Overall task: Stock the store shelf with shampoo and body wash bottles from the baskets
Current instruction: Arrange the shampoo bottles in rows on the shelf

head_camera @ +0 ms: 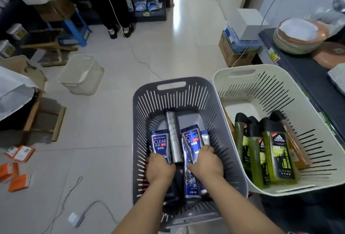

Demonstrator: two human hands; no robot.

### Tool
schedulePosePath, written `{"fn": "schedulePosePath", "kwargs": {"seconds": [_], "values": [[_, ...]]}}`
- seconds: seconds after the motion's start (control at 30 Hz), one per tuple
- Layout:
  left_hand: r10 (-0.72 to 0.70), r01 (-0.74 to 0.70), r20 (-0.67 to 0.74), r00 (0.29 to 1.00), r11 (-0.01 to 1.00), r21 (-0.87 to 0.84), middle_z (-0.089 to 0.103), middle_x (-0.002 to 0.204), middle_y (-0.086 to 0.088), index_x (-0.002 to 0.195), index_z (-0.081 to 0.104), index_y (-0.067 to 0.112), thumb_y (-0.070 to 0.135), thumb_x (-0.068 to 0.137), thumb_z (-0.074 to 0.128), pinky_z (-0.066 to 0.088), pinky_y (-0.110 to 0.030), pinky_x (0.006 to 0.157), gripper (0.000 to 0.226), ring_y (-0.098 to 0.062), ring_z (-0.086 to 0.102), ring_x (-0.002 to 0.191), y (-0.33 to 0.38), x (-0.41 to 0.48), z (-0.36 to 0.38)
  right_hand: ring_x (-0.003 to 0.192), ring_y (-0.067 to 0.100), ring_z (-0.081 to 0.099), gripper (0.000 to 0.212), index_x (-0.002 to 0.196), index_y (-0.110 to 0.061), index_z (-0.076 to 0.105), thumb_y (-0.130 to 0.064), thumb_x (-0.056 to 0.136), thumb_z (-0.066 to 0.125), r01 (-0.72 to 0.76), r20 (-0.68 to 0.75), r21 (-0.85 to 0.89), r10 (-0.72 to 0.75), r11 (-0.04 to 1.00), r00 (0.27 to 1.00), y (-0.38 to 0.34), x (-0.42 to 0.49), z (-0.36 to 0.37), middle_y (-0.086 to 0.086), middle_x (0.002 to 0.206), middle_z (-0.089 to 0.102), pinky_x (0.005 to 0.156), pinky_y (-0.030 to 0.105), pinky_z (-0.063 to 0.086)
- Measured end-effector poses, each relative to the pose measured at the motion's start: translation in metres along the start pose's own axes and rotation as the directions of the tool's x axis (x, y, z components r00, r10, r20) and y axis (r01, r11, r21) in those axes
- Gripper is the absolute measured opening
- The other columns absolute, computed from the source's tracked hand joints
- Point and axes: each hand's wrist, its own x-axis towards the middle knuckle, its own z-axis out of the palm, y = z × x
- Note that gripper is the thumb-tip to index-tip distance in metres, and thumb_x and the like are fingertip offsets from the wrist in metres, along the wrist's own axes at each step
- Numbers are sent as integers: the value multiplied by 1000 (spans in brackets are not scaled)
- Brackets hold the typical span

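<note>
My left hand [159,168] is down inside the grey basket [137,125], curled over the lower end of a blue shampoo bottle [161,145]. The fingertips are tucked under the knuckles, so I see the closed grip but not how far round it goes. My right hand [205,162] is beside it, fingers bent over the face of a second blue bottle [192,138] and clasping it, the fingertips reaching a further blue bottle just beyond.

A silver bottle [173,136] lies lengthwise between my two hands, its dark cap close against my left thumb. More bottles lie under both wrists, partly hidden.

The grey basket's slotted walls rise close outside each hand, the left wall nearly touching my left knuckles. Ahead of the fingertips the basket floor is bare up to the far wall with its handle slot.

Right of my right hand, the white basket [220,86] stands rim to rim with the grey one and holds green body wash bottles [276,151] and an orange bottle [295,146], leaning together. Beyond it runs the dark shelf [298,65] with a stack of plates [298,37].

Left of my left hand is open tiled floor [112,121], with an empty white basket [82,75] well ahead, orange boxes [13,172] far out, and a cable with a plug [74,218] near my left forearm.
</note>
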Motion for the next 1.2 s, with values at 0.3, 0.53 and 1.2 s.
{"fn": "schedulePosePath", "kwargs": {"seconds": [0.3,0.53,1.2], "values": [[201,-227,-198,959,967,-115,57,115,-9,116,45,9,44,70,79,54,-39,84,67,-29,62,104,32,-32,-55,104,27,60,64,111,-12,44,-46,69,79,112,-252,384,-13,916,968,-1,-31,-61,5,115,56,81,37,52],[391,-493,-418,820,853,-169,58,102,5,108,48,17,48,66,83,48,-29,72,63,-18,62,94,71,-116,-128,92,17,60,64,109,-21,46,-51,65,82,306,-500,444,-51,842,865,13,-95,-128,-3,107,58,75,36,55],[905,-926,-324,276,160,-343,60,105,15,127,40,36,38,55,88,38,-26,71,87,-9,56,89,174,-480,0,84,20,57,68,103,-18,35,-46,63,83,137,-793,583,524,800,311,352,-392,-206,-2,105,50,62,32,42]]}}
